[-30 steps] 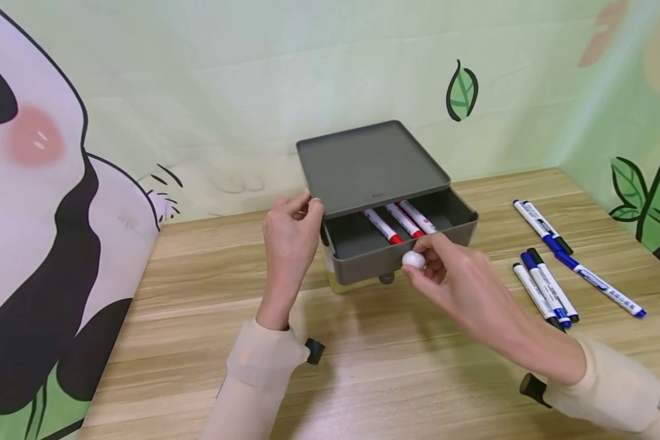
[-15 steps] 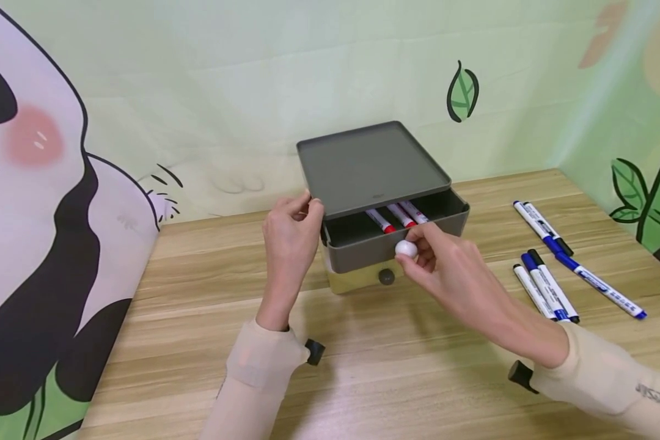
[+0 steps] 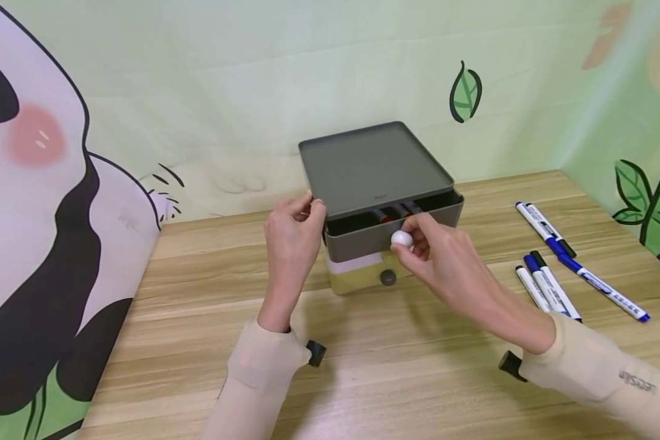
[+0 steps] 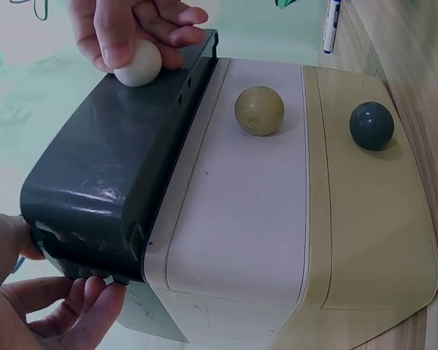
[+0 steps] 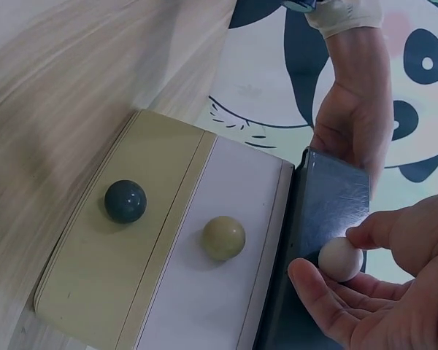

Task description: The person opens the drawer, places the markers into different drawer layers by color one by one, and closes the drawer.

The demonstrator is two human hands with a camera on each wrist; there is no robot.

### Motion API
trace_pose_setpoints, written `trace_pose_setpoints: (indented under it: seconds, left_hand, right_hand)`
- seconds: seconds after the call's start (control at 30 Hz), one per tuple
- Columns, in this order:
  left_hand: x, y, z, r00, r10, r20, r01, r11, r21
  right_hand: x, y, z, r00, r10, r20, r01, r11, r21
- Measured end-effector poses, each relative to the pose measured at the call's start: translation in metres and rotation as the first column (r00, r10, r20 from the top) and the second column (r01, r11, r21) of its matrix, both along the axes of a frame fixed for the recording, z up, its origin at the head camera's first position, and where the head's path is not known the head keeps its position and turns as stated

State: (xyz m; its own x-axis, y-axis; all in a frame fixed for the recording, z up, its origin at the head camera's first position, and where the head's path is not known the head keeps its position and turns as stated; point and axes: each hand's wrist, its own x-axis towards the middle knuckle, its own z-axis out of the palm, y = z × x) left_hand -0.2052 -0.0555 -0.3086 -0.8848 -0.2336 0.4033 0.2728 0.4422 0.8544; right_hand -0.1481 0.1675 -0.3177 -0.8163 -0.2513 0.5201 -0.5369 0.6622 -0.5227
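Right hand had the white knob of the top drawer pinched between thumb and fingers; narrow grip, knob filling it. Drawer was dark grey and stood partway out of the drawer unit, with a dark gap showing under the front edge of the unit's top.

Left hand was on the unit's front-left upper corner, thumb and fingers bent and pinching the edge there, so also a narrow hold. Unit sat upright on the wood-grain table, near the backdrop.

Inside the drawer: red-tipped markers, side by side, mostly under the top. Looked like three, but they were in shade, so don't hold me to the count.

Below the open drawer: pale middle drawer with a yellowish knob, then yellow bottom drawer with a dark knob. Both were pushed fully in, neither hand on them.

Loose markers lay on the table to the right of the unit, well apart from it: a pair at the back, one blue marker slanting toward the right front, and three side by side nearer the person, their near ends partly covered by the right sleeve.
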Motion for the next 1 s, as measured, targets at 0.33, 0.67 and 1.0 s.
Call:
trace_pose_setpoints:
  seconds: [0.33, 0.67, 1.0]
  left_hand:
    - [0.000, -0.001, 0.000, 1.000, -0.013, 0.001, 0.013, 1.000, 0.017]
    - [0.001, 0.000, 0.001, 1.000, -0.008, 0.004, 0.008, 1.000, 0.007]
    - [0.002, 0.000, 0.001, 1.000, -0.009, 0.004, 0.009, 1.000, 0.013]
  right_hand:
    - [-0.012, -0.004, -0.001, 1.000, 0.008, -0.024, -0.008, 1.000, -0.020]
    - [-0.026, -0.007, -0.008, 0.999, 0.009, -0.034, -0.010, 0.999, -0.053]
    - [-0.028, -0.007, -0.011, 0.999, 0.015, -0.044, -0.018, 0.997, -0.073]
